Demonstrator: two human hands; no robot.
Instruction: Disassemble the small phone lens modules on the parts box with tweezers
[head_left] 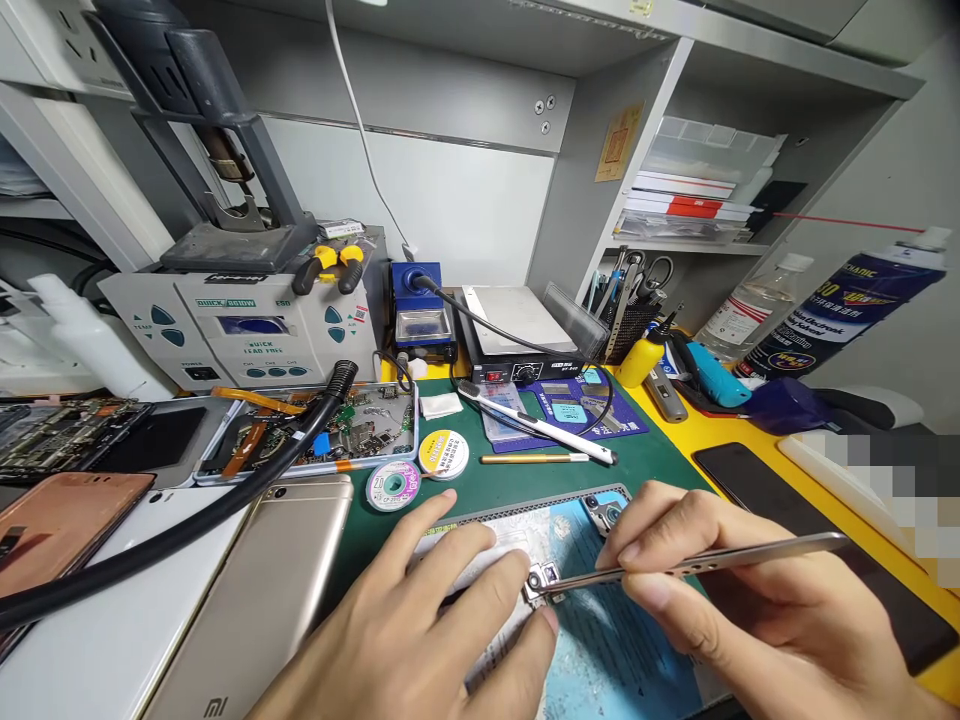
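The right hand (750, 575), at the lower right of the frame, is pinching the tweezers (720, 556) between thumb and fingers, and the tweezers are slanting down leftward. Their tips are meeting the small camera part (535, 582), which is sitting just below and right of the frame's centre. The left hand (420, 625) is spreading from the bottom edge, palm down; its index finger and thumb are bracketing the part, but whether they are gripping it or only bracing beside it I cannot tell. Part of what is lying under this hand is staying hidden.

A blue pad (600, 640) is lying beneath the work, and a second camera part (602, 512) is resting near its top right corner. Above the pad, toward the middle of the frame, two reels, one purple (394, 485) and one yellow (444, 455), are lying on the green mat (525, 482), with a toothbrush (540, 425) to their right.

The step in hand is seemingly fine tweezer work at the part's edge. The next move is probably calling for light pressure, tips staying off the lens, and left fingers holding everything from sliding.
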